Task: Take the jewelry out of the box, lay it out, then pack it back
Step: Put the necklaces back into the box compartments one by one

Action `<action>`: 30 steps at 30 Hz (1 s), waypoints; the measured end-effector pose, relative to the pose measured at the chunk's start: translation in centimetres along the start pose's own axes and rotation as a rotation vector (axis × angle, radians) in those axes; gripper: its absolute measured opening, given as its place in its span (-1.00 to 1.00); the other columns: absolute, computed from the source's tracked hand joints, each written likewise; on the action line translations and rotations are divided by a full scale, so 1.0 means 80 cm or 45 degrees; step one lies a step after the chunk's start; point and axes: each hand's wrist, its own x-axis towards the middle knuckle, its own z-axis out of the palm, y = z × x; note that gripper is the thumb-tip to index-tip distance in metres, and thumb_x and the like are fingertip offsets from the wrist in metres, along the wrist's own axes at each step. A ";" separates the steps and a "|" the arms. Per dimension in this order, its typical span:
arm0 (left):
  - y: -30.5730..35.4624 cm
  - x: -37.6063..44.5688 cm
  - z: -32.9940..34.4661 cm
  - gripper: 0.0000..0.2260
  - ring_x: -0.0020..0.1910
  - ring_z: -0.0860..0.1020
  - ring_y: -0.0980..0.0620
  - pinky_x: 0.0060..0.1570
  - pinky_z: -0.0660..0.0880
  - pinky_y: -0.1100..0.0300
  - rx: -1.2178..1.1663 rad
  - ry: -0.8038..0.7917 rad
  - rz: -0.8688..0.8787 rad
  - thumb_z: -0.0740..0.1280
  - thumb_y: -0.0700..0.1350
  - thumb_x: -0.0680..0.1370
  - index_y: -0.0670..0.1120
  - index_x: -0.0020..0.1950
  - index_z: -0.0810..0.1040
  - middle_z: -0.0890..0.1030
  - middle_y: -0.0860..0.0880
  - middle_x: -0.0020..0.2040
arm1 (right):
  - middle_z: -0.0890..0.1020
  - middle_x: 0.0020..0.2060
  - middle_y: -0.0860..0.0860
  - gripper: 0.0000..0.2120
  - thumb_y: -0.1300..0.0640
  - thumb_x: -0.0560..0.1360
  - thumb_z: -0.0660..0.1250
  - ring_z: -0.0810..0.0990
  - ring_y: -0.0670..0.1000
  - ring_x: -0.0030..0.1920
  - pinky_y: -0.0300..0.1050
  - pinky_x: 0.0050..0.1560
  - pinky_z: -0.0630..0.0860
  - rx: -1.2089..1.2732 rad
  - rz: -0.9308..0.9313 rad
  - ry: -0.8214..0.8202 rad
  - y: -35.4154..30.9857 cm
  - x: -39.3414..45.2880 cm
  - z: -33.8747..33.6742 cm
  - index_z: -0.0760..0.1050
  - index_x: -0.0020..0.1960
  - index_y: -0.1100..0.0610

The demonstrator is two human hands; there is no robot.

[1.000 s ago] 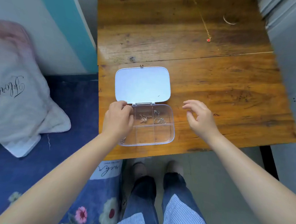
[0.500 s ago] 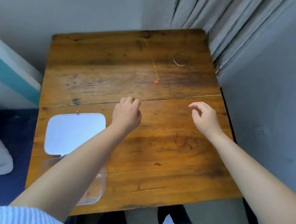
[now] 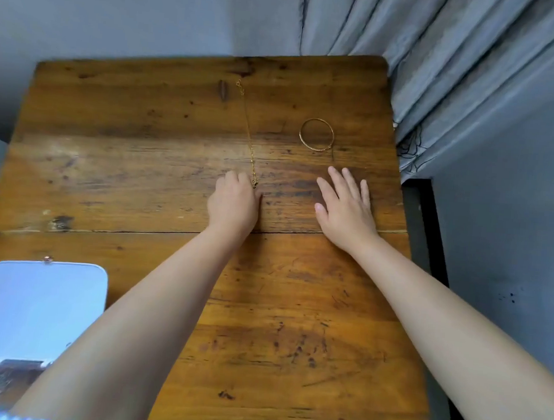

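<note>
Wooden brown counter (image 3: 295,309) is sitting beside grey curtains (image 3: 460,58). Left hand (image 3: 233,203) is pinching the thin gold chain necklace (image 3: 249,139); right hand (image 3: 348,208) is lying flat, fingers spread.

A wooden worktop (image 3: 140,174) seen from above. The left hand (image 3: 233,203), fingers curled, touches the near end of a gold chain necklace (image 3: 248,135). The right hand (image 3: 346,208) lies flat, near a gold bangle (image 3: 317,135). An open box (image 3: 32,307) sits at near left.
</note>
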 end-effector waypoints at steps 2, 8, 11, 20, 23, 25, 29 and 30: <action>-0.002 0.007 0.002 -0.72 0.20 0.39 -0.23 -0.01 0.46 -0.09 0.016 0.003 0.033 0.16 -0.07 0.59 -0.27 0.16 0.38 0.45 -0.26 0.19 | 0.09 0.49 0.10 -0.56 0.07 0.57 0.05 -0.05 0.11 0.49 0.16 0.46 -0.18 -0.021 -0.018 0.047 0.001 0.003 0.008 0.12 0.42 0.11; 0.004 0.006 0.002 -0.77 0.16 0.41 -0.26 0.00 0.47 -0.06 0.236 -0.075 0.146 0.03 -0.34 0.55 -0.29 0.18 0.34 0.44 -0.30 0.18 | 0.18 0.46 0.14 -0.57 0.08 0.55 0.10 0.04 0.16 0.48 0.22 0.45 -0.09 -0.031 -0.040 0.108 0.000 0.001 0.011 0.18 0.39 0.14; 0.004 0.009 -0.001 -0.75 0.13 0.47 -0.25 0.00 0.50 -0.02 0.422 -0.094 0.270 0.03 -0.36 0.54 -0.29 0.18 0.35 0.48 -0.31 0.17 | 0.21 0.45 0.16 -0.57 0.09 0.54 0.11 0.08 0.17 0.47 0.23 0.44 -0.06 -0.022 -0.040 0.109 0.000 0.002 0.010 0.21 0.38 0.14; -0.030 0.026 -0.016 -0.87 -0.11 0.42 -0.17 -0.23 0.22 0.14 -0.277 -0.124 0.039 0.13 -0.24 0.53 -0.22 -0.19 0.41 0.45 -0.23 -0.18 | 0.24 0.44 0.15 -0.57 0.09 0.52 0.14 0.10 0.16 0.46 0.21 0.44 -0.06 -0.003 -0.026 0.128 0.001 0.003 0.012 0.24 0.37 0.14; -0.039 0.014 -0.015 -0.81 -0.07 0.34 -0.05 -0.17 0.19 0.17 -0.713 -0.101 -0.023 0.11 -0.28 0.55 -0.19 -0.27 0.36 0.38 -0.05 -0.25 | 0.23 0.45 0.14 -0.57 0.08 0.53 0.13 0.08 0.14 0.47 0.19 0.44 -0.09 -0.010 -0.019 0.121 0.001 0.003 0.012 0.22 0.38 0.13; -0.039 -0.002 -0.017 -0.70 -0.01 0.38 -0.02 -0.02 0.29 0.12 -1.099 -0.051 -0.162 0.12 -0.30 0.51 -0.09 -0.40 0.41 0.42 -0.03 -0.15 | 0.21 0.46 0.14 -0.56 0.07 0.53 0.12 0.06 0.14 0.47 0.20 0.45 -0.09 -0.025 -0.020 0.117 0.001 0.003 0.012 0.21 0.38 0.13; -0.039 -0.041 -0.027 -0.63 -0.12 0.53 0.05 -0.03 0.35 0.22 -2.168 -0.045 -0.391 -0.02 -0.33 0.36 -0.08 -0.59 0.35 0.62 -0.02 -0.36 | 0.13 0.48 0.12 -0.56 0.06 0.55 0.06 -0.01 0.13 0.48 0.21 0.45 -0.13 -0.089 -0.008 0.074 -0.002 0.003 0.011 0.14 0.40 0.12; -0.040 -0.052 -0.029 -0.64 -0.16 0.58 0.03 -0.01 0.38 0.21 -2.355 -0.024 -0.425 -0.08 -0.36 0.38 -0.12 -0.54 0.30 0.63 -0.03 -0.46 | 0.11 0.49 0.12 -0.55 0.05 0.55 0.04 -0.03 0.13 0.49 0.20 0.45 -0.14 -0.109 0.005 0.058 -0.003 0.002 0.010 0.12 0.41 0.11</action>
